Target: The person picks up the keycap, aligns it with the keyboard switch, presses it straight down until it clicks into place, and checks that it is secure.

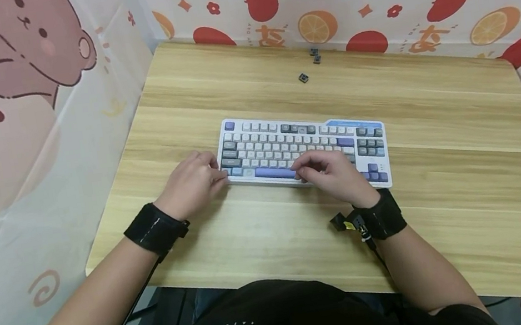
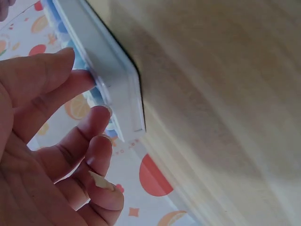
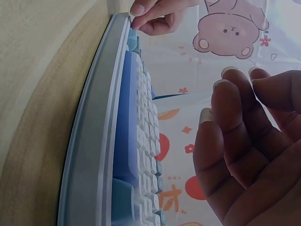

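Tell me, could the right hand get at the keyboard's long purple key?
Probably yes: the right hand hovers near the right end of the long purple key, with nothing visible in between.

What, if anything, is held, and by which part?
Left hand touches the keyboard at its near left corner; any grip can't be told. Right hand appears empty.

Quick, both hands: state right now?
Left hand: open, fingers bent, touching the left end of the keyboard.
Right hand: open, loosely curled over the spacebar, nothing visible held.
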`<state>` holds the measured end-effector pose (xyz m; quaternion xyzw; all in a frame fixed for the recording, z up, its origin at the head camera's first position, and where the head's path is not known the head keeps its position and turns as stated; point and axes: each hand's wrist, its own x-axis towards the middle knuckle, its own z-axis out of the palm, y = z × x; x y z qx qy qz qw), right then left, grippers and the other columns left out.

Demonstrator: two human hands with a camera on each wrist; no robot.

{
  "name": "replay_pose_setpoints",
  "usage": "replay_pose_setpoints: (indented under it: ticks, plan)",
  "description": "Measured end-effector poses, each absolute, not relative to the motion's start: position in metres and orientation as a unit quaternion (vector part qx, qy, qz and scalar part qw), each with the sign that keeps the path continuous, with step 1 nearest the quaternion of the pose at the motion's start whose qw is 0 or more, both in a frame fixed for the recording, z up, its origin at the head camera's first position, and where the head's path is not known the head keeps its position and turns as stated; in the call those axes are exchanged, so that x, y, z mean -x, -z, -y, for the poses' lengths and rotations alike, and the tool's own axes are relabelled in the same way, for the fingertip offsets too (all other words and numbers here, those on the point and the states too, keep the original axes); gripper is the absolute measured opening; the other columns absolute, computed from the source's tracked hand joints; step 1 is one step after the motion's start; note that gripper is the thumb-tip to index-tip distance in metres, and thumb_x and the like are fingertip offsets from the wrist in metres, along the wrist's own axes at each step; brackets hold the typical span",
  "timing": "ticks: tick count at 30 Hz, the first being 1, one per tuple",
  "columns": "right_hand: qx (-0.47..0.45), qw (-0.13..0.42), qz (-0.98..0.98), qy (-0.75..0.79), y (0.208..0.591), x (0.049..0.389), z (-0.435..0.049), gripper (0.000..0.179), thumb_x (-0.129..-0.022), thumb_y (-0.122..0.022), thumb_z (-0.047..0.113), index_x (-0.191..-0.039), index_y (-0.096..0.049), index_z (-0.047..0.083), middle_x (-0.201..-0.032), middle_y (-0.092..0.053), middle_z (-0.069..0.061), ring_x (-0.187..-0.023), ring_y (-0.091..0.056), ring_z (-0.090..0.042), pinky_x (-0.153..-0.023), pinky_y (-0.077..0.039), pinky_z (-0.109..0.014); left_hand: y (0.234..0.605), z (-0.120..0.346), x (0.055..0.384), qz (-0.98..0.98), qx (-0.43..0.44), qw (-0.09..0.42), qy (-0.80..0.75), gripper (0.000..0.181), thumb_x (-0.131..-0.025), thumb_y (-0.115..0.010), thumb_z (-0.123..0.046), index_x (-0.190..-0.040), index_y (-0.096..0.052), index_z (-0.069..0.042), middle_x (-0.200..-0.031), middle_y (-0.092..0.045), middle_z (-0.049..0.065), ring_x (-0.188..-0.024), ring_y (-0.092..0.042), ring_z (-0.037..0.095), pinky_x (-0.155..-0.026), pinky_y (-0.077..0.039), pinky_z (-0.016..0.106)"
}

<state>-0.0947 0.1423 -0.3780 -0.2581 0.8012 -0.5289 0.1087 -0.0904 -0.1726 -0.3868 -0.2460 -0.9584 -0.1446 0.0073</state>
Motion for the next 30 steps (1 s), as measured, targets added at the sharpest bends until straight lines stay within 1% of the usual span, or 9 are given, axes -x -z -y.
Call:
replay_pose_setpoints:
  ticks: [4,8,11,15,19,22,25,28,30]
  plan:
    - [0.256,0.118,-0.8,0.53,0.377,0.096,-0.142,0.016,-0.097,-0.058,0.005,-0.106,-0.071,0.002,-0.094,-0.071,-0.005,-0.081,-0.067,-0.017,-0.072,-0.054,-0.03,0.384,0.173,0.093,0.958,0.242,0.007,0.151,0.012,-0.086,-0.077,-0.02,-0.089,-0.08,-0.01,-0.096,-0.061,0.007,-0.088,-0.051,0.025,-0.074,-0.044,0.036]
    - [0.257,0.124,-0.801,0.527,0.376,0.1,-0.144,0.017,-0.097,-0.058,0.006,-0.107,-0.07,0.002,-0.096,-0.071,-0.011,-0.082,-0.067,-0.024,-0.072,-0.054,-0.029,0.383,0.171,0.094,0.956,0.245,0.018,0.159,0.01,-0.086,-0.075,-0.017,-0.087,-0.08,-0.008,-0.11,-0.068,0.013,-0.105,-0.061,0.031,-0.093,-0.048,0.043]
    - [0.251,0.123,-0.808,0.518,0.375,0.107,-0.148,0.017,-0.098,-0.058,0.009,-0.108,-0.07,0.002,-0.097,-0.071,-0.013,-0.083,-0.068,-0.028,-0.069,-0.053,-0.028,0.382,0.168,0.091,0.955,0.244,0.013,0.167,0.014,-0.089,-0.071,-0.016,-0.094,-0.079,-0.006,-0.118,-0.07,0.016,-0.113,-0.064,0.034,-0.1,-0.047,0.048]
    - [0.228,0.127,-0.827,0.499,0.369,0.128,-0.156,0.019,-0.098,-0.058,0.013,-0.11,-0.07,0.004,-0.1,-0.071,-0.011,-0.085,-0.068,-0.027,-0.07,-0.054,-0.032,0.381,0.163,0.085,0.956,0.241,0.02,0.165,0.019,-0.091,-0.068,-0.018,-0.099,-0.077,-0.003,-0.114,-0.071,0.017,-0.105,-0.069,0.034,-0.089,-0.053,0.05]
    - [0.199,0.134,-0.85,0.469,0.359,0.159,-0.166,0.02,-0.098,-0.057,0.014,-0.113,-0.069,0.006,-0.102,-0.07,-0.012,-0.089,-0.066,-0.024,-0.077,-0.055,-0.036,0.382,0.159,0.08,0.958,0.251,0.031,0.135,0.02,-0.092,-0.066,-0.022,-0.086,-0.076,-0.005,-0.106,-0.074,0.014,-0.096,-0.071,0.03,-0.076,-0.054,0.049]
    - [0.187,0.13,-0.873,0.432,0.352,0.187,-0.171,0.021,-0.099,-0.055,0.015,-0.113,-0.069,0.008,-0.102,-0.069,-0.012,-0.09,-0.064,-0.023,-0.075,-0.053,-0.034,0.383,0.157,0.078,0.96,0.251,0.025,0.121,0.023,-0.093,-0.063,-0.025,-0.079,-0.073,-0.01,-0.103,-0.074,0.011,-0.095,-0.069,0.028,-0.071,-0.05,0.048]
    - [0.187,0.125,-0.897,0.38,0.35,0.219,-0.173,0.024,-0.1,-0.052,0.016,-0.115,-0.068,0.008,-0.104,-0.069,-0.012,-0.088,-0.061,-0.023,-0.073,-0.049,-0.035,0.384,0.156,0.078,0.96,0.248,0.022,0.125,0.023,-0.093,-0.064,-0.026,-0.086,-0.076,-0.008,-0.109,-0.073,0.014,-0.102,-0.068,0.03,-0.074,-0.051,0.049]
    - [0.188,0.133,-0.92,0.318,0.35,0.248,-0.174,0.028,-0.101,-0.048,0.017,-0.121,-0.066,0.007,-0.112,-0.066,-0.012,-0.095,-0.057,-0.025,-0.081,-0.046,-0.037,0.383,0.154,0.082,0.96,0.246,0.021,0.132,0.024,-0.093,-0.065,-0.026,-0.091,-0.077,-0.005,-0.104,-0.073,0.014,-0.096,-0.067,0.032,-0.073,-0.051,0.049]
    - [0.192,0.147,-0.929,0.281,0.351,0.267,-0.174,0.033,-0.101,-0.045,0.015,-0.127,-0.063,0.006,-0.124,-0.062,-0.014,-0.101,-0.054,-0.028,-0.084,-0.043,-0.041,0.381,0.152,0.085,0.959,0.247,0.024,0.135,0.025,-0.092,-0.066,-0.026,-0.095,-0.076,-0.003,-0.104,-0.073,0.015,-0.096,-0.067,0.034,-0.074,-0.051,0.05]
